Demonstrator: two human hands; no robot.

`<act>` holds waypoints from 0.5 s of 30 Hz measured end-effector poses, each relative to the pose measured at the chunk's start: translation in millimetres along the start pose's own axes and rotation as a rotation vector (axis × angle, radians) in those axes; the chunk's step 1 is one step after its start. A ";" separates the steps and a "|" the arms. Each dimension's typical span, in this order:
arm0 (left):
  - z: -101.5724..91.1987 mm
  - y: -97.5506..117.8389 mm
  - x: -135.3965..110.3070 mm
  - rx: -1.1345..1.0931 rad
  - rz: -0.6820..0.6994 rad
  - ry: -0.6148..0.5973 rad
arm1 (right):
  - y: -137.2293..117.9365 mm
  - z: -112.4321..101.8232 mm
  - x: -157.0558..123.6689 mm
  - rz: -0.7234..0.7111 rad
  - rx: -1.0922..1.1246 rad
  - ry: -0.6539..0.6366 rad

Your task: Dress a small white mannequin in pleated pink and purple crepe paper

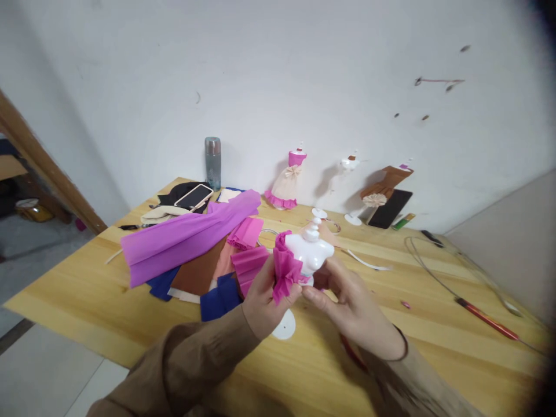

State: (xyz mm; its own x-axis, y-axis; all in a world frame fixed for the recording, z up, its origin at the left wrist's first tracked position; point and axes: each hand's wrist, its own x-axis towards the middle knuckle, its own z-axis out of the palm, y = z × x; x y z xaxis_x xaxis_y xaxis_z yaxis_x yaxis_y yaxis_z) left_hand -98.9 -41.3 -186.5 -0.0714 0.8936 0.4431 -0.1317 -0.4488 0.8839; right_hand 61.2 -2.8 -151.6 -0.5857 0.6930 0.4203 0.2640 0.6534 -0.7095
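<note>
I hold a small white mannequin bust [310, 250] above the wooden table [108, 301]. My left hand [264, 298] pinches a ruffled piece of pink crepe paper [284, 272] against the bust's left side. My right hand [351, 304] grips the bust's lower right side, fingers curled round it. The bust's round white base [284, 327] shows below my left hand.
Sheets of purple [186, 234], brown, blue and pink crepe paper lie at the left. A phone [194, 196] and a grey bottle [212, 162] stand behind. Dressed mannequins [286, 182] line the wall. A red-handled tool [486, 318] and cable lie at the right.
</note>
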 end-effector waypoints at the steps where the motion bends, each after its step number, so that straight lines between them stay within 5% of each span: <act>1: 0.0 0.4 0.3 0.002 0.008 -0.011 | -2.2 -3.0 0.6 -0.007 -0.031 -0.007; 10: -2.1 -4.9 -0.2 0.060 0.002 0.056 | -16.1 6.1 -4.8 -0.055 -0.239 0.213; 15: -0.3 -3.3 2.1 0.031 -0.013 0.131 | -11.4 10.5 -2.8 -0.037 -0.227 0.167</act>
State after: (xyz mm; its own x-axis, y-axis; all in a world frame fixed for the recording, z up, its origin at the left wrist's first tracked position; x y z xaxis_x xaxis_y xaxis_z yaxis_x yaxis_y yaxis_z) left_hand -98.9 -38.0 -188.5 -0.1987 0.8900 0.4104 -0.1033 -0.4354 0.8943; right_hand 51.9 -15.3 -150.6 -0.4687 0.6960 0.5439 0.4206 0.7173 -0.5555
